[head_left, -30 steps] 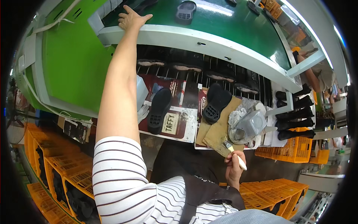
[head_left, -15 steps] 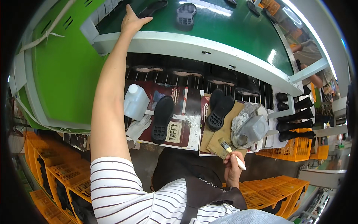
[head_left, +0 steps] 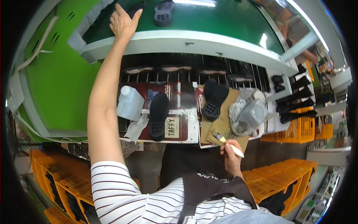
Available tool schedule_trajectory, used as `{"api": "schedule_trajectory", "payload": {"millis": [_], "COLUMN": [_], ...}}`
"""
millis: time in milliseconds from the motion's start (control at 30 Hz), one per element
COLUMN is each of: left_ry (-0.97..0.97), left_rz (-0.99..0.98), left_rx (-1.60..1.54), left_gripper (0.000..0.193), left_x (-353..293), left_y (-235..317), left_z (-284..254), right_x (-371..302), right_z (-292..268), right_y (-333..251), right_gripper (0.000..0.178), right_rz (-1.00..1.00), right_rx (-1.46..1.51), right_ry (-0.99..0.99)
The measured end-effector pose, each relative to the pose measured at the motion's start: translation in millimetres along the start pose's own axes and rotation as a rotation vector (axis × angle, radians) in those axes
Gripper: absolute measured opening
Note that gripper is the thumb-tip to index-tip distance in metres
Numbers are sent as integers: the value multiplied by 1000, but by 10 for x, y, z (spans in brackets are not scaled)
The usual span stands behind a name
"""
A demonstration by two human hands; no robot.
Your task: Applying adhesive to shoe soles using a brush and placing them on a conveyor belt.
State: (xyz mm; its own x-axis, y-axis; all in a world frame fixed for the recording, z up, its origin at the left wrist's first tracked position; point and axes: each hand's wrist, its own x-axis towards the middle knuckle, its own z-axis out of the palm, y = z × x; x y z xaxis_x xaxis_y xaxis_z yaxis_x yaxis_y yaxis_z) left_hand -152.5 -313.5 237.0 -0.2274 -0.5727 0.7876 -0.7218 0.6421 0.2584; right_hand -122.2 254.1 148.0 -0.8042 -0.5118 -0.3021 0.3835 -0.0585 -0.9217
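Observation:
My left hand (head_left: 125, 22) reaches far forward over the green conveyor belt (head_left: 223, 26), thumb and fingers spread. Just beyond it, between thumb and forefinger, lies a black shoe sole (head_left: 136, 6); whether they touch I cannot tell. Another sole (head_left: 164, 14), grid side up, rests on the belt to its right. My right hand (head_left: 232, 158) is closed round the pale handle of a brush (head_left: 236, 151), bristles pointing toward a brown cardboard sheet (head_left: 227, 104). On that sheet two black soles (head_left: 213, 106) overlap. One more sole (head_left: 159, 117) lies on the printed cardboard (head_left: 182, 136).
A translucent jug (head_left: 131, 103) and a white glove (head_left: 136, 128) stand left of the lone sole. At right, a cut clear plastic container (head_left: 252, 115) sits in crumpled wrapping. Black boots (head_left: 296, 105) and orange crates (head_left: 292, 130) are farther right. The belt's white frame (head_left: 160, 39) crosses ahead.
The view has shifted a little, and the soles on the belt appear farther left. My left hand is spread beside the far sole. The brush stays in my right hand.

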Motion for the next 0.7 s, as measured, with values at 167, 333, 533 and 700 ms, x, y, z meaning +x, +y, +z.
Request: {"api": "schedule_trajectory", "payload": {"millis": [167, 333, 533, 700], "left_ry": [-638, -496, -550, 3], "left_rz": [-194, -21, -65, 500], "left_rx": [-231, -166, -135, -750], "left_gripper": [119, 114, 119, 63], "left_x": [-238, -245, -259, -1180], "left_y": [963, 1086, 1054, 1689], "left_z": [-354, -59, -63, -627], "right_x": [-1, -91, -154, -106], "right_z": [-40, -114, -329, -446], "right_y": [-46, -105, -19, -26], "right_gripper": [9, 9, 13, 12], "right_rz": [-34, -85, -74, -138], "right_rx": [-22, -2, 27, 62], "right_ry": [-38, 6, 32, 88]}}
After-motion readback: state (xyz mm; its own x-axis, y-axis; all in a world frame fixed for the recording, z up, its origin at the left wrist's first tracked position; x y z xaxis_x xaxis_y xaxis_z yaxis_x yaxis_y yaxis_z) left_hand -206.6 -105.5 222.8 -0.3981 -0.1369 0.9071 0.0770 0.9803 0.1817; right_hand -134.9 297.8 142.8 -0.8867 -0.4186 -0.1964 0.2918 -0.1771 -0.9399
